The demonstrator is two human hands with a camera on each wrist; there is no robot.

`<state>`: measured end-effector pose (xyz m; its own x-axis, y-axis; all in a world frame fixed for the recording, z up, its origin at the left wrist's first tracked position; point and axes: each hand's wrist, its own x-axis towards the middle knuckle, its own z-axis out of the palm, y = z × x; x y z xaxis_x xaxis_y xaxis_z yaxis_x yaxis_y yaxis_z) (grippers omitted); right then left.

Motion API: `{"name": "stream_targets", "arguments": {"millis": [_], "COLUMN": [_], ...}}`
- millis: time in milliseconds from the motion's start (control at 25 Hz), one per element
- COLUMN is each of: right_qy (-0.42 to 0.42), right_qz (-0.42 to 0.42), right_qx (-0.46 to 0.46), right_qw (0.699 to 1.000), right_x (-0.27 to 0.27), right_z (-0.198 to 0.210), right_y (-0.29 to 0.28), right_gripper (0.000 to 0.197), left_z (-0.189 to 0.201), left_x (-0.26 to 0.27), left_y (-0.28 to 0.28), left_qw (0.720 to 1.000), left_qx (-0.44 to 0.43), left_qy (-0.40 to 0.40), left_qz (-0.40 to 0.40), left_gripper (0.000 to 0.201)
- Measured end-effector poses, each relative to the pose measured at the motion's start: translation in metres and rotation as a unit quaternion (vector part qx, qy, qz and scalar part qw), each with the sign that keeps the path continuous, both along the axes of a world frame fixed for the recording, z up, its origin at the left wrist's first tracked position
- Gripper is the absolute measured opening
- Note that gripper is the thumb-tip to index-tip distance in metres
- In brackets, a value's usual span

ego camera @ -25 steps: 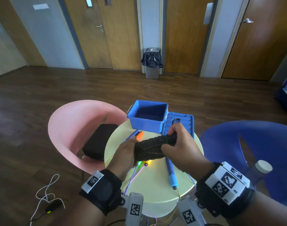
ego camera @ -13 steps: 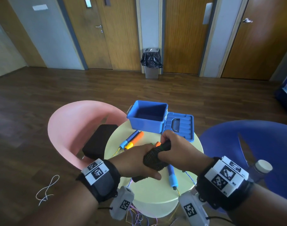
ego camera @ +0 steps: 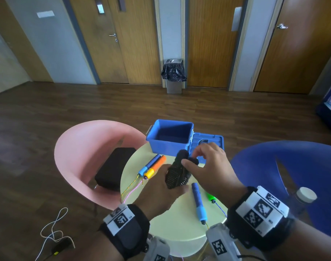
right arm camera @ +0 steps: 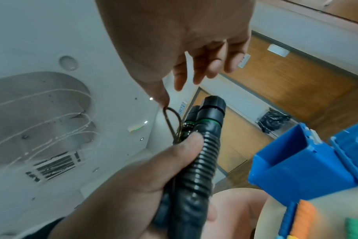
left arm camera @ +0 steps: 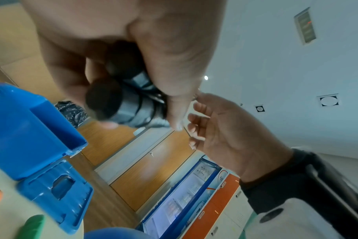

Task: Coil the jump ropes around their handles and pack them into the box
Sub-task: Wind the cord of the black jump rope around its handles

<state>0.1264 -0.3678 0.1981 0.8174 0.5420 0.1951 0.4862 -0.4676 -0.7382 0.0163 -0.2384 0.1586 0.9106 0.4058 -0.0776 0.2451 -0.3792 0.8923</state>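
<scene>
My left hand point(ego camera: 161, 189) grips the black jump rope point(ego camera: 177, 172), its two ribbed handles held side by side with the cord wound round them. The bundle points toward the open blue box point(ego camera: 169, 146), which looks empty. My right hand point(ego camera: 211, 166) is at the bundle's top end with fingers spread. In the right wrist view its thumb point(right arm camera: 164, 98) touches a small cord loop point(right arm camera: 173, 119) beside the handles point(right arm camera: 196, 158). On the round table point(ego camera: 179, 223) lie a blue and an orange handle point(ego camera: 153, 165), a blue handle point(ego camera: 198, 202) and a green handle point(ego camera: 210, 197).
The box's lid point(ego camera: 215, 140) lies flat to its right. A pink chair point(ego camera: 76, 147) with a black pad point(ego camera: 114, 170) stands left of the table, a blue chair point(ego camera: 292, 166) right. A bottle point(ego camera: 302, 196) stands at right. A white cable point(ego camera: 53, 228) lies on the floor.
The right hand has let go of the black bundle and spread its fingers. The left hand has turned the bundle from lying crosswise to pointing at the box.
</scene>
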Motion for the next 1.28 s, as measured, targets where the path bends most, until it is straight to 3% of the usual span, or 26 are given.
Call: {"name": "stream_targets", "arguments": {"millis": [80, 200, 320, 440, 600, 680, 760, 880, 1080, 1280], "right_qy": [0.013, 0.105, 0.109, 0.181, 0.380, 0.417, 0.418, 0.397, 0.261, 0.335], "right_qz": [0.010, 0.051, 0.088, 0.067, 0.070, 0.094, 0.107, 0.068, -0.017, 0.006], "right_qx": [0.008, 0.055, 0.090, 0.137, 0.267, 0.320, 0.354, 0.386, 0.391, 0.408], "right_qw": [1.000, 0.992, 0.986, 0.972, 0.883, 0.845, 0.830, 0.830, 0.882, 0.849], "right_x": [-0.009, -0.018, -0.022, -0.018, -0.012, -0.011, -0.012, -0.019, -0.027, -0.035], "right_z": [0.005, 0.011, 0.016, 0.014, 0.015, 0.018, 0.022, 0.034, 0.056, 0.074], "right_y": [0.005, 0.015, 0.023, 0.030, 0.056, 0.074, 0.094, 0.126, 0.175, 0.198], "right_gripper": [0.028, 0.026, 0.009, 0.016, 0.024, 0.021, 0.015, 0.011, 0.032, 0.018], "left_z": [0.001, 0.010, 0.019, 0.019, 0.013, 0.010, 0.009, 0.018, 0.045, 0.061], "left_x": [0.005, 0.012, 0.018, 0.018, 0.011, 0.007, 0.008, 0.013, 0.019, 0.019], "left_y": [-0.002, -0.004, -0.001, 0.009, 0.032, 0.054, 0.082, 0.124, 0.167, 0.191], "left_qw": [0.995, 0.982, 0.976, 0.978, 0.971, 0.966, 0.957, 0.923, 0.889, 0.886], "left_qx": [0.035, 0.053, 0.023, -0.017, -0.092, -0.107, -0.168, -0.284, -0.377, -0.383], "left_qy": [-0.046, -0.096, -0.137, -0.153, -0.195, -0.215, -0.217, -0.245, -0.257, -0.240], "left_qz": [0.077, 0.152, 0.170, 0.143, 0.099, 0.097, 0.099, 0.088, -0.033, -0.105], "left_gripper": [0.040, 0.044, 0.043, 0.050, 0.045, 0.034, 0.031, 0.045, 0.059, 0.056]}}
